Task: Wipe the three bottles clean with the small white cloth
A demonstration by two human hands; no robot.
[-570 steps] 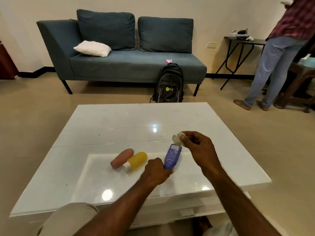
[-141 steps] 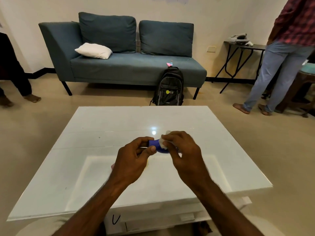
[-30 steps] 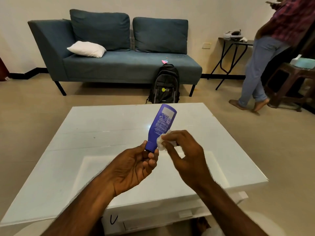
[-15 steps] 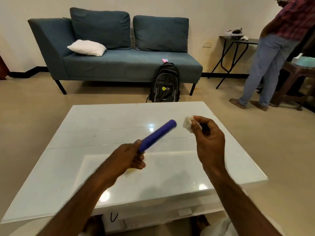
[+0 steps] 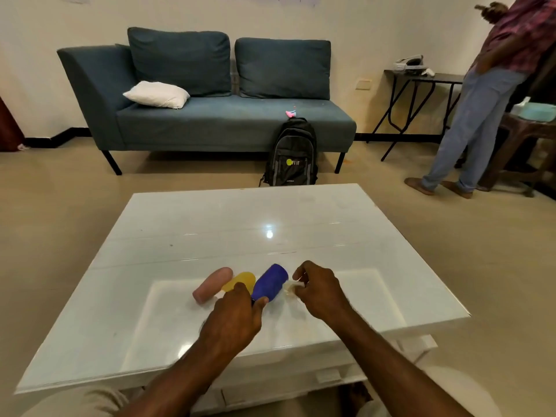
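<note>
Seated person at a white glass-topped coffee table (image 5: 186, 224). The left hand (image 5: 233, 322) grasps the near end of the blue bottle (image 5: 269, 282), which lies at or just above the tabletop, its far end pointing away. The right hand (image 5: 320, 288) is closed around the small white cloth (image 5: 290, 285), pinched between thumb and fingers just beside the blue bottle's right flank. The yellow bottle (image 5: 240, 281) lies just left of the blue one, and the pink bottle (image 5: 212, 285) lies beside that; all three form a tight row, and whether they touch cannot be told.

Progress, as a judgement: the blue bottle appears to be in hand for wiping or setting down; nothing shows whether the yellow and pink bottles have been wiped, so they are probably left.

Surroundings: a teal sofa (image 5: 210, 115) with a white pillow (image 5: 156, 94), a black backpack (image 5: 290, 155) and a standing person (image 5: 487, 94) lie well apart. Only the closeness of the bottles crowds the cloth.
</note>
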